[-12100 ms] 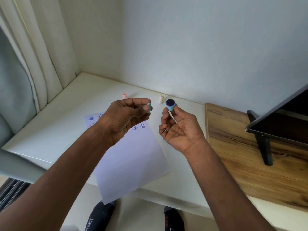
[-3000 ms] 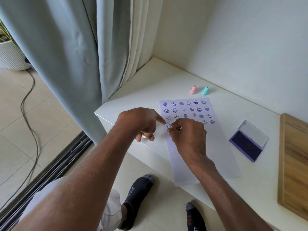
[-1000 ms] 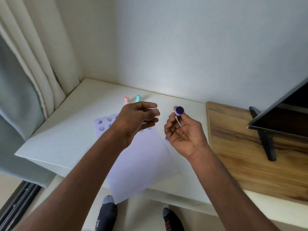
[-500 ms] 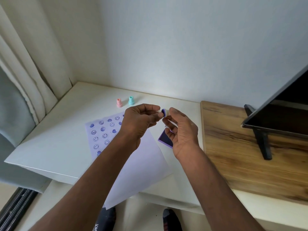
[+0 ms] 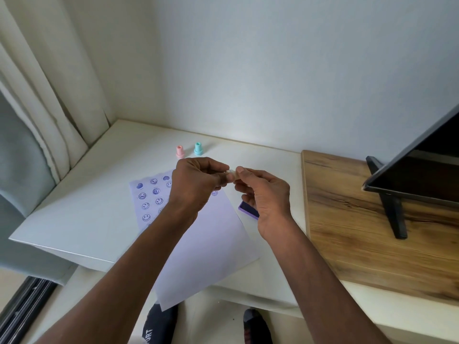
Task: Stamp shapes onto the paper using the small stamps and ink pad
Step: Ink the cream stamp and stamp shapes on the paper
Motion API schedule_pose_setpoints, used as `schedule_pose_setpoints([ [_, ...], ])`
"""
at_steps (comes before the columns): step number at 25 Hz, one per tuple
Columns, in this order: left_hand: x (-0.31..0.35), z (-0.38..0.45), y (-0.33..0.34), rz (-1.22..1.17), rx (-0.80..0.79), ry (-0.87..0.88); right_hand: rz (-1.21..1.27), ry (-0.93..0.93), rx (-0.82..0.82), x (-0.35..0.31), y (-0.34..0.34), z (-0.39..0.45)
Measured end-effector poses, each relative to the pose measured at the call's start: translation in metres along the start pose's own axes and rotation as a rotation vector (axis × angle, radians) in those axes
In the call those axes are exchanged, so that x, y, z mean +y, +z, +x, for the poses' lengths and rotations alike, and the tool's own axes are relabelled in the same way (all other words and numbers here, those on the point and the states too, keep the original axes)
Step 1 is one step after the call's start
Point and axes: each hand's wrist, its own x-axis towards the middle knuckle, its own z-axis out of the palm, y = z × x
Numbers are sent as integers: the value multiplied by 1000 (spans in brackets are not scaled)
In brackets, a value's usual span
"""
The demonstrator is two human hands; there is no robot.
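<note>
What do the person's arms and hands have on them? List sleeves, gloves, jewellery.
Both forearms are bare: no sleeves, gloves or watch show. The left hand and right hand wear nothing that can be made out here; any ring is hidden at this angle.

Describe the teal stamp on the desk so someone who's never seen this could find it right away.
On the white desk, look toward the back wall, just beyond the far end of the stamped paper. Two tiny upright stamps stand side by side there; the teal stamp is the right one, next to the pink stamp.

Bare forearms [image 5: 139, 264], dark grey socks [image 5: 159, 324] with white lettering
</note>
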Motion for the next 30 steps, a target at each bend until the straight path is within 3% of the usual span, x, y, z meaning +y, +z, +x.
schedule_pose_setpoints([
  [6, 0, 3, -11, 112, -9, 62, 392, 383, -118, 18, 13, 4],
  [9, -2, 5, -23, 317, -62, 55, 455, 418, -74, 28, 20, 6],
  [11, -10, 7, -33, 678, -117, 47, 245, 237, 38, 31, 25, 10],
  [13, -20, 4, -41, 1005, -214, -10, -61, -69, 159, 29, 33, 15],
  [16, -31, -3, -44, 1293, -327, -62, -397, -345, 211, 23, 45, 28],
  [20, -33, -3, -41, 1394, -313, -49, -700, -483, 232, 27, 66, 68],
  [30, -37, -5, -35, 1413, -324, -92, -1076, -672, 95, 43, 101, 130],
])
